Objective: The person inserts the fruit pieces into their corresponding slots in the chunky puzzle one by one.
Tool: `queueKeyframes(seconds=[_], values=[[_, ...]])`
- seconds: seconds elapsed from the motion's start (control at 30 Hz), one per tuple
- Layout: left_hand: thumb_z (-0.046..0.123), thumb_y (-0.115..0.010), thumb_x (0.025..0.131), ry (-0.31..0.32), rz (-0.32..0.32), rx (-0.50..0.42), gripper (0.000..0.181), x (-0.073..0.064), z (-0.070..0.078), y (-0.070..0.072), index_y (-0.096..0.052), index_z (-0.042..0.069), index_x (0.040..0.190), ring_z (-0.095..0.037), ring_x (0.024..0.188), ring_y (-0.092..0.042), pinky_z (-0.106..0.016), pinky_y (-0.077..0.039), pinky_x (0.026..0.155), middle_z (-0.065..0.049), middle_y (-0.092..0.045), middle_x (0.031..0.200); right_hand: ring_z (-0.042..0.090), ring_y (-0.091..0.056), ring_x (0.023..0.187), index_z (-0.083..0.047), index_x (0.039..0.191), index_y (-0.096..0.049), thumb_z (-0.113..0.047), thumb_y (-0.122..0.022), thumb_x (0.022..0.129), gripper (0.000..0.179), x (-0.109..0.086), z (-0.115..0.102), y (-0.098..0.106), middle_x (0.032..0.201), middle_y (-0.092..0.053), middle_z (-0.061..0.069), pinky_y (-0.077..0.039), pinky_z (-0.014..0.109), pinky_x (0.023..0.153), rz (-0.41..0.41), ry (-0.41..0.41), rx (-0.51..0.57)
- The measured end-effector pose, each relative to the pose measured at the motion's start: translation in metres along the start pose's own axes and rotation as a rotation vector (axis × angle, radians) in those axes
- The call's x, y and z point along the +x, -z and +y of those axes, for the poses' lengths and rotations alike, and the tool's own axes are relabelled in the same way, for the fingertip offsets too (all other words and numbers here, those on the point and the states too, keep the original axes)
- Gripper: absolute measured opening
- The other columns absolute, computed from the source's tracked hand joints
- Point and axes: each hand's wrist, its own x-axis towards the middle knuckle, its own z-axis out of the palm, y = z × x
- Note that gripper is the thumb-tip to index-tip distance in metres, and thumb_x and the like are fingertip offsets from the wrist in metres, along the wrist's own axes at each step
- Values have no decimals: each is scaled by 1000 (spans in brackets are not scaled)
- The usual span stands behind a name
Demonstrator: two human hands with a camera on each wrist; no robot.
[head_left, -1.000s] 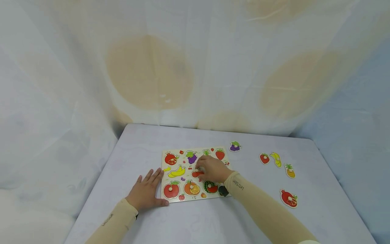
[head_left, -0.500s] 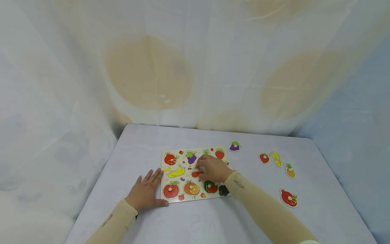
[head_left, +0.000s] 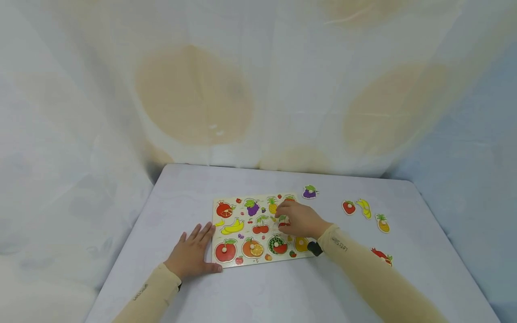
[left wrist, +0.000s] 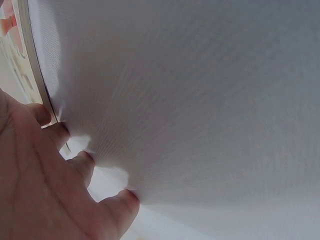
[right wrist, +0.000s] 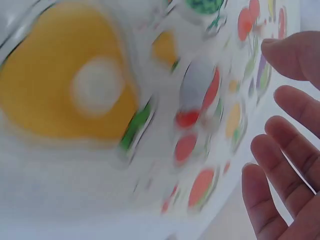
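A wooden knobbed fruit puzzle board [head_left: 242, 235] lies on the white-covered table. My left hand [head_left: 191, 253] rests spread on the cloth along its left edge, fingertips right at the board in the left wrist view. Over the board's right part hovers my right hand [head_left: 300, 220], thumb and fingers apart with nothing between them in the right wrist view. Beneath it lies a red cherry piece [right wrist: 185, 145] with a pale knob, partly hidden in the head view. Apple [head_left: 225, 251], orange [head_left: 252, 248], watermelon [head_left: 277, 245] and yellow mango-like [right wrist: 65, 75] pieces sit along the front row.
Loose pieces lie to the right: grapes [head_left: 310, 192], a strawberry [head_left: 348, 207], a banana [head_left: 364, 208], a pineapple [head_left: 382, 223] and a pomegranate [head_left: 381, 255], partly behind the right sleeve. Cloth walls [head_left: 258, 89] surround the table.
My right hand has shifted right from the printed cherries in the board's middle, uncovering them, and the cherry piece is now further right under it. My left hand stays put.
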Motion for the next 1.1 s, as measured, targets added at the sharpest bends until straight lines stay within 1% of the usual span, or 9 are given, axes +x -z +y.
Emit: queueKeyframes(seconds=[0.13, 0.2, 0.4, 0.63, 0.73, 0.83, 0.97, 1.03, 1.1], values=[[73, -75, 69, -6, 8, -7, 119, 0, -2, -1, -28, 9, 158, -39, 148, -19, -68, -19, 111, -9, -25, 163, 21, -56, 121, -23, 111, -73, -34, -81, 83, 31, -20, 15, 10, 131, -59, -3, -50, 43, 98, -3, -81, 19], [74, -74, 69, -4, 6, -4, 119, 0, -3, -1, -28, 9, 158, -38, 148, -19, -68, -19, 111, -9, -24, 163, 21, -55, 122, -23, 112, -73, -34, -82, 83, 32, -32, 23, 13, 130, -59, -4, -49, 44, 99, -3, -117, 22], [76, -73, 68, 1, 6, 6, 121, 2, -6, -5, -26, 10, 159, -38, 148, -18, -68, -19, 112, -8, -23, 164, 25, -56, 121, -21, 112, -73, -33, -84, 81, 34, -69, 51, 17, 129, -60, -1, -51, 46, 96, 15, -157, 30], [76, -73, 68, -7, 9, -5, 121, 4, -7, -6, -26, 10, 158, -38, 148, -18, -69, -18, 111, -8, -23, 164, 30, -55, 122, -22, 112, -72, -34, -84, 80, 36, -116, 81, 14, 132, -59, 3, -50, 52, 96, 28, -253, 46], [76, -73, 68, -6, 9, 1, 121, 4, -8, -7, -26, 10, 158, -38, 148, -18, -69, -19, 111, -8, -23, 164, 31, -55, 122, -20, 115, -71, -33, -83, 81, 38, -138, 93, 12, 133, -58, 5, -50, 53, 96, 45, -262, 41], [77, -72, 68, -8, 6, 2, 122, 5, -8, -7, -26, 10, 159, -38, 148, -18, -69, -18, 111, -8, -23, 164, 33, -57, 119, -17, 116, -71, -31, -83, 82, 39, -161, 104, 14, 132, -58, 8, -50, 55, 94, 72, -272, 42], [77, -72, 68, -13, 3, -6, 121, 5, -8, -8, -26, 9, 158, -38, 148, -17, -69, -18, 111, -9, -22, 164, 36, -58, 114, -13, 115, -70, -28, -85, 80, 41, -189, 119, 20, 130, -59, 14, -50, 57, 90, 112, -330, 66], [77, -72, 68, -12, -1, -1, 121, 4, -8, -8, -26, 10, 159, -38, 148, -17, -69, -18, 111, -9, -22, 164, 39, -57, 114, -12, 115, -70, -29, -86, 78, 45, -199, 125, 21, 129, -58, 17, -50, 59, 89, 99, -376, 83], [76, -72, 68, -8, 2, -1, 121, 3, -9, -7, -26, 9, 158, -38, 148, -18, -69, -18, 111, -9, -22, 164, 43, -54, 116, -10, 116, -70, -33, -87, 75, 49, -206, 129, 22, 130, -57, 20, -49, 61, 90, 61, -409, 87]])
